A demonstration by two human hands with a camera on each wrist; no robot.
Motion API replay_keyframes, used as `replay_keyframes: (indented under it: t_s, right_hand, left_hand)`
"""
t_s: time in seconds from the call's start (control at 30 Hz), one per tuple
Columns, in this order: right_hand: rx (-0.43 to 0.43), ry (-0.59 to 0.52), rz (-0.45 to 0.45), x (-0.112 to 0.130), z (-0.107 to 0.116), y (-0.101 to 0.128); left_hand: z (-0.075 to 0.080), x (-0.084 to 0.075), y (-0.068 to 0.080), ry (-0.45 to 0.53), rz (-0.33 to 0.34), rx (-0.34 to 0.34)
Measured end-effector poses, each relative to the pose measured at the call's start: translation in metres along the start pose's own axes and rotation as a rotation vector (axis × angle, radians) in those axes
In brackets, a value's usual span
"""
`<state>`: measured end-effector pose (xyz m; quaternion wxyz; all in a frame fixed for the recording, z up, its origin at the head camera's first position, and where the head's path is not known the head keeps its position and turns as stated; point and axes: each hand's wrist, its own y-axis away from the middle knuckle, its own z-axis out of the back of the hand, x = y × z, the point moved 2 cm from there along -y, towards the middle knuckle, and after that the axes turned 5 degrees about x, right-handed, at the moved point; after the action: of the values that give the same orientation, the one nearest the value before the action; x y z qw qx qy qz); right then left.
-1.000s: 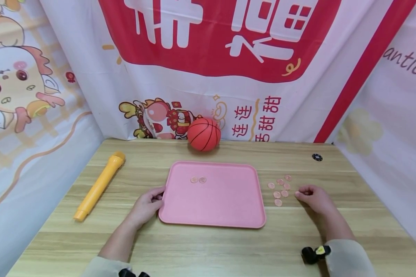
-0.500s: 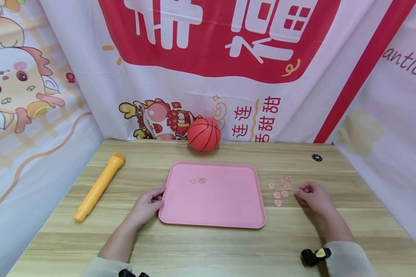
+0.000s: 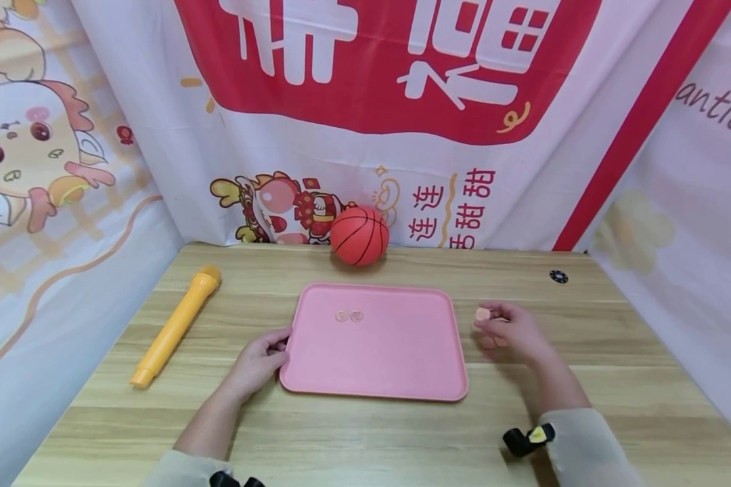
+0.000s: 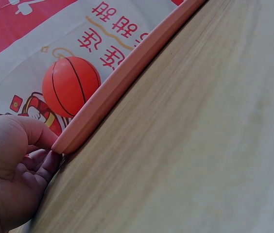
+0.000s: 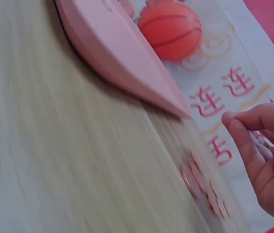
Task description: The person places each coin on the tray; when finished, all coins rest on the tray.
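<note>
I see the flat pink plastic tray on the wooden table. My left hand grips its left edge, fingers curled. My right hand pinches one small round pink chip above the table, just beside the tray. Two chips lie inside; I think several wait on the table.

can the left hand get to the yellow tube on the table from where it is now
Probably yes. The left hand grips the pink tray at its left edge, and only bare table lies between it and the yellow tube.
</note>
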<state>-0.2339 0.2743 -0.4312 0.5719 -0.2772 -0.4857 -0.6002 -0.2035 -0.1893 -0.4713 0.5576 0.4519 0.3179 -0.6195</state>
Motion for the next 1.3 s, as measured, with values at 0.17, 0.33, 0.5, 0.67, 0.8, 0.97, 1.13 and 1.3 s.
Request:
replay_keyframes:
  t_s: [0.17, 0.33, 0.5, 0.67, 0.8, 0.97, 1.13, 1.3]
  right_hand:
    - [0.020, -0.069, 0.001, 0.012, -0.023, -0.012]
    - [-0.020, -0.012, 0.120, 0.022, -0.046, -0.025]
    - [-0.004, -0.040, 0.146, 0.029, -0.069, -0.038]
    - [0.016, -0.017, 0.168, 0.039, -0.091, -0.050]
    - [0.035, 0.020, 0.201, 0.045, -0.110, -0.061]
    - [0.040, 0.024, 0.143, 0.050, -0.135, -0.071]
    - [0.051, 0.021, 0.141, 0.053, -0.153, -0.080]
    - [0.041, 0.084, 0.162, 0.055, -0.164, -0.088]
  left_hand:
    - [0.001, -0.001, 0.000, -0.004, -0.001, 0.000]
    - [0.001, 0.000, -0.002, -0.002, -0.004, 0.004]
    - [0.002, 0.002, -0.004, -0.001, -0.013, 0.003]
    - [0.002, 0.004, -0.006, 0.007, -0.025, -0.005]
    - [0.002, 0.005, -0.006, 0.010, -0.029, -0.005]
    - [0.001, 0.005, -0.005, 0.006, -0.032, -0.002]
    - [0.001, 0.005, -0.004, 0.003, -0.032, 0.002]
    - [0.001, 0.005, -0.003, 0.010, -0.034, 0.007]
